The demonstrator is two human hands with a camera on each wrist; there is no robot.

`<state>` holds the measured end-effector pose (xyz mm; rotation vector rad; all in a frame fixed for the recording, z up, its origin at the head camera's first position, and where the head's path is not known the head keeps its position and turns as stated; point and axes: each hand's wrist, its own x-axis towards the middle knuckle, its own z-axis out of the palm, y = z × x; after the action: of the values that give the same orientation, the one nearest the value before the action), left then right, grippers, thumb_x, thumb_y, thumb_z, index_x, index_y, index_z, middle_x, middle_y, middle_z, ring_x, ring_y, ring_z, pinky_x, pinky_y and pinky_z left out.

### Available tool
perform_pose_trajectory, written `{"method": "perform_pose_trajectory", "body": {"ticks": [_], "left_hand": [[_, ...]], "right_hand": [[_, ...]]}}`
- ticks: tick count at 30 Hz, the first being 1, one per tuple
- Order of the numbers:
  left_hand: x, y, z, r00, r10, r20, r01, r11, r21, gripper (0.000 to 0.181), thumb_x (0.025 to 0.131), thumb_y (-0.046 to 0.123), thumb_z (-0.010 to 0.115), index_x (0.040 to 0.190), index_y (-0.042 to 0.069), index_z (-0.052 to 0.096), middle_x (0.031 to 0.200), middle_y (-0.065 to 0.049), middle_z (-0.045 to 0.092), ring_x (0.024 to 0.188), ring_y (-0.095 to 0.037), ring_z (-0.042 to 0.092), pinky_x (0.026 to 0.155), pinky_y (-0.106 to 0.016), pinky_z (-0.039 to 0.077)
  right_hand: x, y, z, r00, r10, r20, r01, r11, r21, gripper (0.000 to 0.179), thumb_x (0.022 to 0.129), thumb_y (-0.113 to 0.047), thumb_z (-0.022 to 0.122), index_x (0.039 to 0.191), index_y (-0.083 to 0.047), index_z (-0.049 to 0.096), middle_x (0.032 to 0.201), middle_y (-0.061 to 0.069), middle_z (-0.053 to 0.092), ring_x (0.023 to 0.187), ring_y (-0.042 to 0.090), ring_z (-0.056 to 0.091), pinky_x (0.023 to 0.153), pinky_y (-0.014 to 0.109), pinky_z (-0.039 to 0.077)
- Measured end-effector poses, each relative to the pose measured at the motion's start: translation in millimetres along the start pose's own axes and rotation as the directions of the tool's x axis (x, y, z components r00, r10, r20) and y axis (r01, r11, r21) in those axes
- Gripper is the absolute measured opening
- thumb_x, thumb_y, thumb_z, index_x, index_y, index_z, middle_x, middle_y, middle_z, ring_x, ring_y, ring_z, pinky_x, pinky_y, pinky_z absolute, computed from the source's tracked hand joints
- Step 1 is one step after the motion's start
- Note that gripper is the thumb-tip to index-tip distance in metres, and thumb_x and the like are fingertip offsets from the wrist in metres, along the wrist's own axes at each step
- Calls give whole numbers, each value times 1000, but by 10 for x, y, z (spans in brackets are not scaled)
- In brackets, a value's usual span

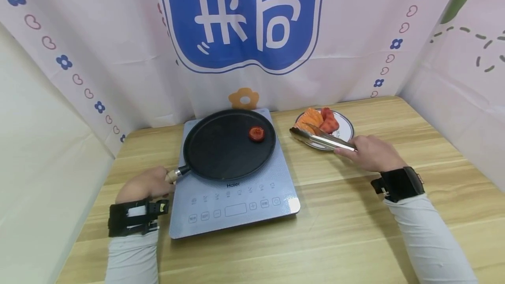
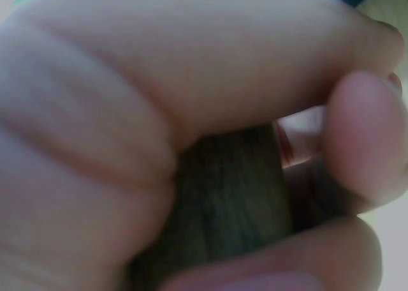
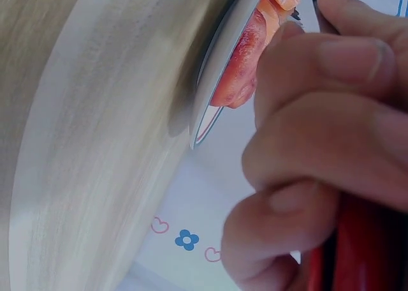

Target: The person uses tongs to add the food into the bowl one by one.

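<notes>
Tongs (image 1: pixel 333 143): over the near-left side of the plate (image 1: pixel 346 127), arms look spread, ends at the orange slices (image 1: pixel 309 118). Red piece (image 1: pixel 329 122) sits just right of them. Right hand (image 1: pixel 373 152) is clamped on the tongs from the right, well back from the tips, probably to reach the food with fingers clear.

Left hand (image 1: pixel 144 183) is wrapped round the pan handle (image 1: pixel 172 176), presumably to steady the pan (image 1: pixel 222 146). Pan sits toward the back of the cooktop (image 1: pixel 282 174), which leaves the control panel uncovered. Red round piece (image 1: pixel 256 133) lies in the pan, right side. Hands well apart; all on the table (image 1: pixel 335 227).

Unclear: whether the tongs touch or pinch a slice. Most of the handle is inside the left hand; left wrist view is dark, blurred. Right wrist view: fingers block the tongs, plate cut off, red-and-black thing (image 3: pixel 370 246) at bottom right unidentified.
</notes>
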<state>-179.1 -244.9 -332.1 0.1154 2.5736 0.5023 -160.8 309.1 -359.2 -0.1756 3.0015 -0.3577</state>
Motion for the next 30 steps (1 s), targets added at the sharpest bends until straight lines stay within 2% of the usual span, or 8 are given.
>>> {"method": "perform_pose_trajectory", "body": {"ticks": [13,18,30], "left_hand": [[-6,-17,-5,1000,31,3,-31,999,-9,17,91,11,62,75,11,55,65,1,55,57,-13,52,55,-28,46],[-10,-3,-12,1000,17,7,-17,1000,-18,17,92,11,62,76,11,55,66,1,55,58,-14,52,56,-28,46],[-12,-6,-4,1000,20,2,-20,1000,-8,20,92,11,61,74,12,53,64,1,54,56,-13,52,55,-27,46]], "right_hand": [[10,-7,25,1000,7,20,-7,1000,27,53,103,-62,54,84,-13,63,73,4,54,70,22,55,58,36,41],[11,-13,35,999,18,37,-20,998,67,52,104,-60,54,84,-13,60,74,3,52,68,20,53,58,33,40],[12,-35,70,994,40,100,-56,985,161,53,105,-59,51,95,-8,58,79,5,51,68,21,54,57,33,42]]}}
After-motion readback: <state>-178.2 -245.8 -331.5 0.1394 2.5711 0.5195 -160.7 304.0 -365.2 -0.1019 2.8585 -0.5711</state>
